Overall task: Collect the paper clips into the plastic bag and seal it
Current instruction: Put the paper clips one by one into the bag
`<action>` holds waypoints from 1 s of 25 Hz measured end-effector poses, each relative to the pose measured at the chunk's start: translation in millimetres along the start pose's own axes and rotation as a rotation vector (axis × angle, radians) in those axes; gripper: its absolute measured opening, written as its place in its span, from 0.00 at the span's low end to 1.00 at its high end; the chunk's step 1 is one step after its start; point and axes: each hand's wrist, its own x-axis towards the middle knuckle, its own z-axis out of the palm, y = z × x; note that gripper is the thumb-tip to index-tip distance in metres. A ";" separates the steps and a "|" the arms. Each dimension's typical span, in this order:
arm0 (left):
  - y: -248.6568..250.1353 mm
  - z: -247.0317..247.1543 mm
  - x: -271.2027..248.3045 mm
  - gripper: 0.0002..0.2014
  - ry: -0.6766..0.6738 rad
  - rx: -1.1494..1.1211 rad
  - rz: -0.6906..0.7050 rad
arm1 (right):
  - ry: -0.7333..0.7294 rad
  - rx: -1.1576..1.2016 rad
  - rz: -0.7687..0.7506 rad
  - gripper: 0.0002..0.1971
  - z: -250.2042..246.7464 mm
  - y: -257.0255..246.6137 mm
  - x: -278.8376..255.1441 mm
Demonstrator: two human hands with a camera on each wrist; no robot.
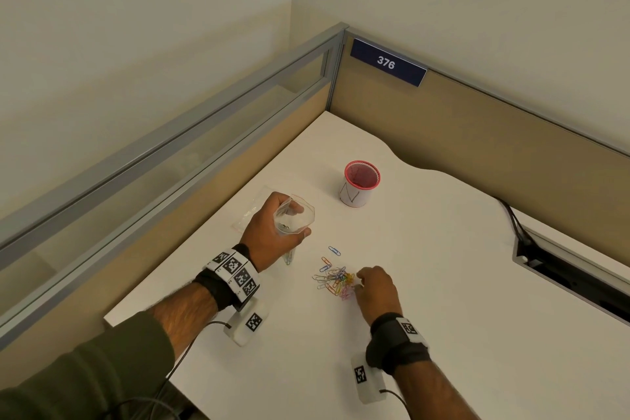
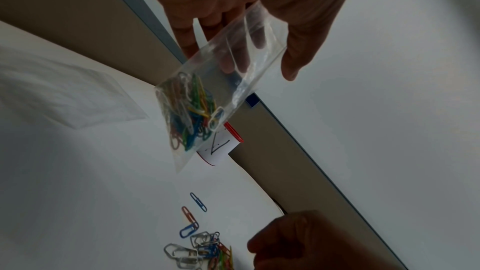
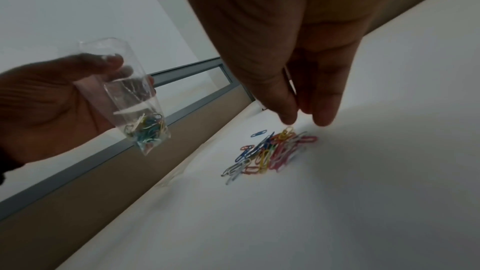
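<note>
My left hand (image 1: 301, 220) grips a small clear plastic bag (image 1: 289, 215) upright above the white desk, its red-edged mouth open. Several coloured paper clips (image 2: 189, 114) lie in the bag's bottom (image 3: 146, 129). A pile of coloured paper clips (image 1: 335, 280) lies on the desk to the right of the bag. My right hand (image 1: 358, 281) hovers over that pile with fingers pointing down. In the right wrist view its thumb tip (image 3: 288, 118) just touches an upright yellow clip (image 3: 287, 131). One blue clip (image 1: 334, 251) lies apart, beyond the pile.
A red mesh cup (image 1: 361, 184) with a white paper label stands farther back. A second flat clear bag (image 1: 252, 211) lies on the desk behind my left hand. Partition walls close the left and back sides. A cable slot (image 1: 562, 269) opens in the desk at the right.
</note>
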 end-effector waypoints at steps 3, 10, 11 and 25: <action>-0.7 -0.5 1.3 0.22 -0.002 0.001 -0.003 | -0.054 -0.019 0.078 0.21 -1.7 4.3 -6.1; 0.6 -0.1 0.5 0.21 0.008 0.026 -0.014 | -0.002 0.092 -0.042 0.11 2.6 -24.0 10.7; 1.3 -1.2 0.3 0.21 0.011 0.031 -0.014 | 0.005 0.089 -0.076 0.13 -2.1 -22.9 13.5; 4.0 1.2 -0.1 0.21 0.006 0.031 -0.021 | -0.080 -0.366 -0.462 0.07 -1.1 -27.4 21.3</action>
